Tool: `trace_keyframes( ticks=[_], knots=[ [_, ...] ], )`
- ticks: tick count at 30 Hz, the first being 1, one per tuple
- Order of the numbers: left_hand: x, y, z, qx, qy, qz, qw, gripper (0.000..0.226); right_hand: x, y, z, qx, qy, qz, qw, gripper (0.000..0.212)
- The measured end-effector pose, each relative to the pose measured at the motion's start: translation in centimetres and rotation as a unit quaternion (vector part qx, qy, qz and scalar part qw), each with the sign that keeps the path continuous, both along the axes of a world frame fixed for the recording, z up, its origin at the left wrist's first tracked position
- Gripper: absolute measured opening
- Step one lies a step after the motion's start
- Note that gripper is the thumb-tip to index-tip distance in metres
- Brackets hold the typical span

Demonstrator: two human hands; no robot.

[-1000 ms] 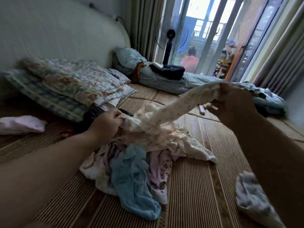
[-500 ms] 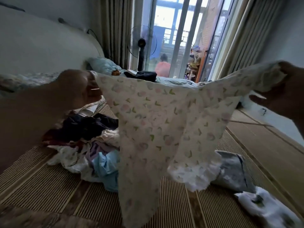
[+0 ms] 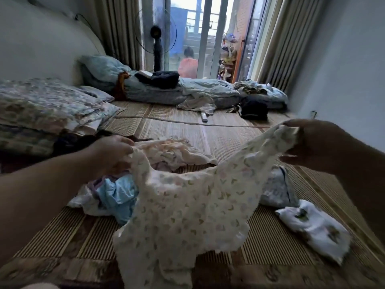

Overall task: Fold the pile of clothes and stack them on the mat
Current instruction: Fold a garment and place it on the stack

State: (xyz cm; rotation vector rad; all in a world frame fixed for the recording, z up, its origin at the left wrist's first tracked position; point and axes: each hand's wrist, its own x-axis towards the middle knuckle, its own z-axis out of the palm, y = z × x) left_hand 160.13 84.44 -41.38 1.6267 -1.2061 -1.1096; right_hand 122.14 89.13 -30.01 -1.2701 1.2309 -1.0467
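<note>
I hold a cream floral-print garment (image 3: pixel 187 205) stretched between both hands, its lower part draping onto the striped woven mat (image 3: pixel 270 243). My left hand (image 3: pixel 113 155) grips its left corner and my right hand (image 3: pixel 308 142) grips its right corner, slightly higher. Behind the garment lies the pile of clothes (image 3: pixel 166 153), with a light blue piece (image 3: pixel 116 192) and pale crumpled items. Two folded pieces rest at the right: a white printed one (image 3: pixel 314 226) and a grey-blue one (image 3: pixel 277 188) partly hidden by the garment.
Folded patterned quilts and pillows (image 3: pixel 48 109) line the left wall. A low mattress with bedding (image 3: pixel 187 90) and dark clothes crosses the far side. A standing fan (image 3: pixel 156 38) and a seated person (image 3: pixel 188 63) are by the glass door. A remote (image 3: pixel 204 117) lies on the mat.
Both hands have lowered the spread garment from in front of my view down toward the mat. One second ago it was still bunched above the pile.
</note>
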Motion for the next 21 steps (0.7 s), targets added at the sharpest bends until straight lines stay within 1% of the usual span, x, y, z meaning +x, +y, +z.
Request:
trace_keyframes(
  ticks=[1, 2, 3, 4, 5, 6, 7, 8, 9, 10, 11, 12, 13, 14, 15, 16, 17, 18, 19, 20, 21],
  knots=[
    [-1.4, 0.5, -1.2, 0.019, -0.031, -0.027, 0.999, 0.019, 0.4, -0.3, -0.9, 0.016, 0.020, -0.001, 1.000, 0.013],
    [-2.7, 1.2, -1.8, 0.041, -0.089, -0.059, 0.993, 0.021, 0.6, 0.1, -1.7, 0.031, 0.039, 0.013, 0.999, 0.016],
    [-4.0, 1.9, -3.2, 0.051, -0.164, -0.112, 0.979, 0.033, 0.4, 0.1, -3.1, 0.041, 0.061, 0.031, 0.997, 0.014],
    [-5.6, 2.7, -4.7, 0.047, -0.245, -0.158, 0.956, 0.054, 0.3, 0.4, -4.3, 0.053, 0.051, 0.044, 0.996, 0.012],
    [-6.5, 3.3, -6.4, 0.048, -0.309, -0.205, 0.927, 0.077, -0.2, 0.7, -5.6, 0.062, 0.023, 0.053, 0.996, 0.017],
    [-7.2, 3.7, -8.3, 0.064, -0.381, -0.241, 0.890, 0.093, -0.9, 1.4, -6.7, 0.066, -0.025, 0.075, 0.995, 0.030],
    [-7.5, 3.7, -10.1, 0.077, -0.442, -0.261, 0.855, 0.103, -1.9, 1.9, -7.8, 0.064, -0.070, 0.096, 0.991, 0.043],
    [-7.8, 4.1, -11.4, 0.088, -0.486, -0.276, 0.825, 0.107, -2.7, 2.7, -8.5, 0.057, -0.097, 0.113, 0.987, 0.052],
    [-8.1, 4.2, -12.7, 0.087, -0.507, -0.277, 0.811, 0.108, -3.6, 3.5, -9.3, 0.046, -0.114, 0.123, 0.985, 0.055],
    [-8.7, 4.5, -13.1, 0.076, -0.509, -0.276, 0.812, 0.100, -4.7, 4.1, -10.4, 0.058, -0.122, 0.097, 0.986, 0.057],
    [-9.1, 4.7, -13.3, 0.036, -0.499, -0.270, 0.823, 0.085, -6.0, 4.3, -11.5, 0.081, -0.089, 0.050, 0.991, 0.059],
    [-9.4, 4.9, -13.0, -0.016, -0.487, -0.263, 0.832, 0.067, -7.7, 4.3, -12.9, 0.105, -0.011, -0.007, 0.994, 0.061],
    [-9.7, 5.2, -12.6, -0.082, -0.479, -0.263, 0.834, 0.053, -9.3, 4.1, -14.3, 0.109, 0.119, -0.057, 0.985, 0.062],
    [-10.1, 5.7, -11.9, -0.132, -0.471, -0.272, 0.829, 0.042, -10.1, 4.0, -15.4, 0.107, 0.294, -0.086, 0.946, 0.058],
    [-10.7, 6.4, -11.4, -0.179, -0.460, -0.288, 0.821, 0.036, -10.7, 3.7, -16.5, 0.105, 0.432, -0.100, 0.890, 0.057],
    [-11.5, 7.3, -10.7, -0.201, -0.446, -0.315, 0.813, 0.034, -10.8, 3.3, -17.6, 0.102, 0.502, -0.107, 0.852, 0.055],
    [-12.5, 8.1, -10.5, -0.220, -0.431, -0.339, 0.807, 0.033, -10.0, 2.9, -18.2, 0.096, 0.515, -0.114, 0.844, 0.052],
    [-13.4, 8.8, -10.4, -0.226, -0.425, -0.362, 0.798, 0.034, -8.6, 2.4, -18.7, 0.078, 0.506, -0.120, 0.851, 0.048],
    [-14.3, 9.3, -10.5, -0.232, -0.429, -0.376, 0.787, 0.036, -6.7, 1.8, -19.1, 0.036, 0.491, -0.124, 0.862, 0.046],
    [-15.2, 9.7, -11.0, -0.216, -0.448, -0.402, 0.769, 0.041, -4.9, 0.9, -19.7, -0.010, 0.476, -0.113, 0.872, 0.046],
    [-16.0, 10.0, -11.5, -0.207, -0.470, -0.430, 0.743, 0.046, -2.6, -0.1, -20.3, -0.031, 0.451, -0.097, 0.887, 0.046]
  ],
)
